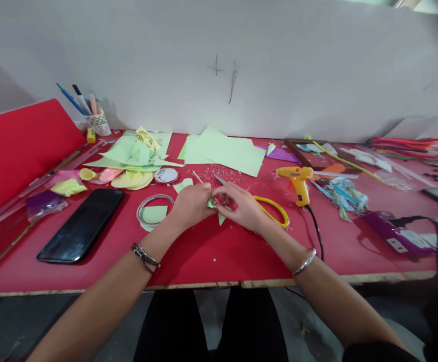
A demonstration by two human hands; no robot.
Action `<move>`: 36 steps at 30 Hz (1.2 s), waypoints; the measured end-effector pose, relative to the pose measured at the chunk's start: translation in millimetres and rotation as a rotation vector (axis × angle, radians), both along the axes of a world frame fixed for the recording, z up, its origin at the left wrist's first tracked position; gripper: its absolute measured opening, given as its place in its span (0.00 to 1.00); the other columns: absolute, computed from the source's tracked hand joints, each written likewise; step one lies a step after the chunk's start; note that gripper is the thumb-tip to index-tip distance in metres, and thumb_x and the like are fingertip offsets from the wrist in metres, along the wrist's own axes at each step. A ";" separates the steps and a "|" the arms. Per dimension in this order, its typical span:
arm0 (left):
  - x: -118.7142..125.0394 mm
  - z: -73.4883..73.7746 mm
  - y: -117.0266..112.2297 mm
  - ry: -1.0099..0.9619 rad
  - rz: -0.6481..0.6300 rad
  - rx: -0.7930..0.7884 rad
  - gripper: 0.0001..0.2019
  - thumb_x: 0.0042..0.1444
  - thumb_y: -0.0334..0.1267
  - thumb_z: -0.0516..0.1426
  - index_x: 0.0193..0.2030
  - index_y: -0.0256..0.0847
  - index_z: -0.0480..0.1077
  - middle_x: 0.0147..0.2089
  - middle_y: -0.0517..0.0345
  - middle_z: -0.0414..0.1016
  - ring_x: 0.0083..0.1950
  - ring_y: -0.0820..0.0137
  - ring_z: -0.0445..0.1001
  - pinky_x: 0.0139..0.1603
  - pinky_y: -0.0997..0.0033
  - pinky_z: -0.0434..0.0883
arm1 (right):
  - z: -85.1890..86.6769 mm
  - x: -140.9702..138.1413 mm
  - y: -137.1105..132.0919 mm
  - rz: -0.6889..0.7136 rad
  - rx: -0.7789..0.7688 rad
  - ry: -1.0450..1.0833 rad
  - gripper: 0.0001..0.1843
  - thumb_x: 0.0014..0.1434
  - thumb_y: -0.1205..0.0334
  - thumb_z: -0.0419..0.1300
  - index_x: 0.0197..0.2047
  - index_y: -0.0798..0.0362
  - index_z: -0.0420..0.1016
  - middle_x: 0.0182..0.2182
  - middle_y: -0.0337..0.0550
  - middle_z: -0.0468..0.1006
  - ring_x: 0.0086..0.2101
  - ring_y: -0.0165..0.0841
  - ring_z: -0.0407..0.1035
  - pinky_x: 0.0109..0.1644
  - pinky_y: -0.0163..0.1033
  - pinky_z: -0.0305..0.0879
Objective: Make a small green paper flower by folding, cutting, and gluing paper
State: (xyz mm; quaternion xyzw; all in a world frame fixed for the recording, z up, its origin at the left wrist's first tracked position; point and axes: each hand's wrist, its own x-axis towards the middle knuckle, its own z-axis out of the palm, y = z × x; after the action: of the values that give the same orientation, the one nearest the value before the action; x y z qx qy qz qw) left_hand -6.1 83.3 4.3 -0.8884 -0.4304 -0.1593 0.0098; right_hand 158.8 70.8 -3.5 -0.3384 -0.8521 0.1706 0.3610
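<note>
Near the middle of the tabletop's front edge, my left hand grips a small green paper. My right hand curls beside it; I cannot tell whether that grip is closed.

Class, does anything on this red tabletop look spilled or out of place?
Yes: tiny pale scraps are strewn loosely across the tabletop just beyond the hands, like spilled litter rather than a gathered pile. The pale green sheets behind them also overlap askew.

a patterned cup holds pens behind a black phone.
</note>
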 end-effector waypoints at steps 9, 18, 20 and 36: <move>5.6 2.1 -6.0 0.009 0.107 -0.158 0.12 0.49 0.44 0.55 0.35 0.40 0.71 0.29 0.53 0.74 0.30 0.64 0.72 0.24 0.73 0.58 | -2.0 3.9 1.3 0.068 0.146 -0.065 0.07 0.57 0.66 0.52 0.36 0.49 0.70 0.33 0.42 0.69 0.33 0.30 0.65 0.36 0.36 0.63; 5.5 -4.5 -0.8 -0.772 -0.132 -0.637 0.09 0.51 0.37 0.54 0.39 0.37 0.65 0.27 0.61 0.68 0.26 0.77 0.65 0.27 0.76 0.63 | -0.6 8.1 -1.3 -0.171 0.193 0.115 0.04 0.53 0.69 0.55 0.30 0.51 0.64 0.27 0.39 0.67 0.25 0.27 0.61 0.29 0.33 0.60; 5.5 -4.5 0.5 -0.905 -0.139 -0.823 0.12 0.53 0.40 0.53 0.42 0.37 0.65 0.23 0.63 0.65 0.23 0.78 0.62 0.25 0.77 0.62 | -0.7 9.9 -1.0 -0.190 0.214 0.098 0.04 0.52 0.69 0.54 0.29 0.51 0.63 0.27 0.39 0.67 0.25 0.27 0.61 0.28 0.33 0.60; 3.5 -8.3 3.8 -1.184 -0.232 -0.934 0.11 0.49 0.43 0.58 0.32 0.37 0.70 0.25 0.63 0.65 0.24 0.80 0.60 0.28 0.77 0.61 | -2.4 3.1 0.0 0.103 -0.386 0.384 0.11 0.52 0.59 0.58 0.33 0.51 0.57 0.27 0.36 0.64 0.26 0.26 0.62 0.30 0.34 0.61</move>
State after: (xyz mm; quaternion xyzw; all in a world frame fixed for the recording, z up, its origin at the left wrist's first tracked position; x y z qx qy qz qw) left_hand -2.6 87.1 -4.0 -0.6061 -0.2901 -0.4106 -0.6163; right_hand 161.9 70.8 -5.9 -0.3187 -0.7359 0.4089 0.4355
